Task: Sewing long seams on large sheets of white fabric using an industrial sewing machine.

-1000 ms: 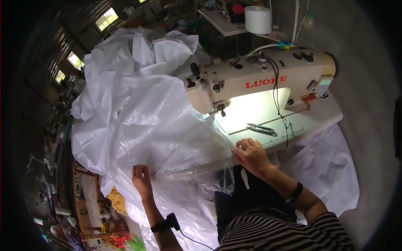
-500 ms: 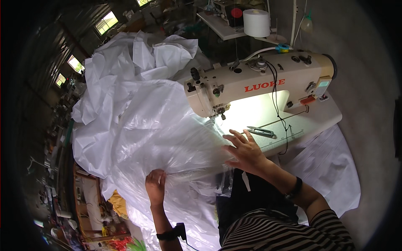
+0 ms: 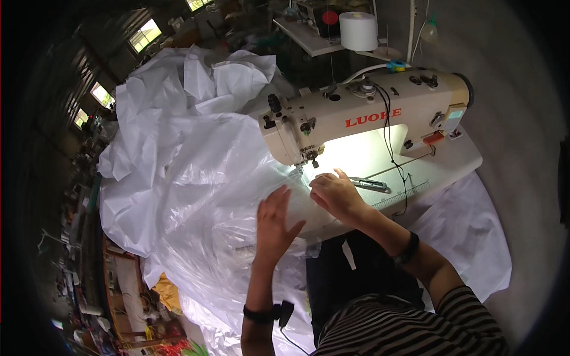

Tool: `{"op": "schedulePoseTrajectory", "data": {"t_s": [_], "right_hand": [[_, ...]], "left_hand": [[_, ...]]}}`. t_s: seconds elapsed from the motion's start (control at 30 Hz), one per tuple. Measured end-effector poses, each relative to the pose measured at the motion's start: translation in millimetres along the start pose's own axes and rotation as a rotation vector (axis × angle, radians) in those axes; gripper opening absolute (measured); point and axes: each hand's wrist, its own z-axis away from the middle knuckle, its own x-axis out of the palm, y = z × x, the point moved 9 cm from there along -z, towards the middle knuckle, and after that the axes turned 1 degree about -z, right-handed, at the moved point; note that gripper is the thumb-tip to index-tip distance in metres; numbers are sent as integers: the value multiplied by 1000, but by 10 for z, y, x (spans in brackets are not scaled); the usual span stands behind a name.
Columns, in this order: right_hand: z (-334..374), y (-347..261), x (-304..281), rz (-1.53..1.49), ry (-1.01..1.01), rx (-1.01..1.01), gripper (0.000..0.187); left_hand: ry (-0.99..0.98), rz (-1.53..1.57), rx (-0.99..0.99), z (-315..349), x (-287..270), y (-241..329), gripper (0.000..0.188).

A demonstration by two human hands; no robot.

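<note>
A broad clear plastic sheet [image 3: 205, 196] runs over the white cloth on the left and up to the needle area of a cream sewing machine [image 3: 332, 127]. On the sheet, left of and nearer than the needle, lies my left hand [image 3: 274, 228], open, with fingers stretched forward and thumb apart. My right hand [image 3: 339, 196] is just to the right, close to the presser foot [image 3: 299, 169]. Its thumb and forefinger come together at the sheet's edge, while another finger is lifted. Beside it on the machine bed rests a pair of thread snips [image 3: 369, 184].
Bunched white cloth [image 3: 142, 136] piles up behind and left of the machine. More white fabric [image 3: 469, 237] hangs at the right. A white thread cone [image 3: 358, 31] stands behind the machine. Dark cords [image 3: 389, 118] dangle over its arm. Yellow cloth [image 3: 168, 292] lies lower left.
My left hand has moved right and forward across the sheet, going from curled fingers to stretched ones. My right hand has shifted slightly forward and its spread fingers have drawn together.
</note>
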Motion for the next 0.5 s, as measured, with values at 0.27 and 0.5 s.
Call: {"op": "schedulePoseTrajectory", "data": {"t_s": [0.27,0.5], "right_hand": [[19,54,128,66,-38,31,47],[-62,175,190,112,144,51,23]], "left_hand": [[141,135,-19,-371,237,-136,16],[189,253,-56,-271,266,-19,16]]}}
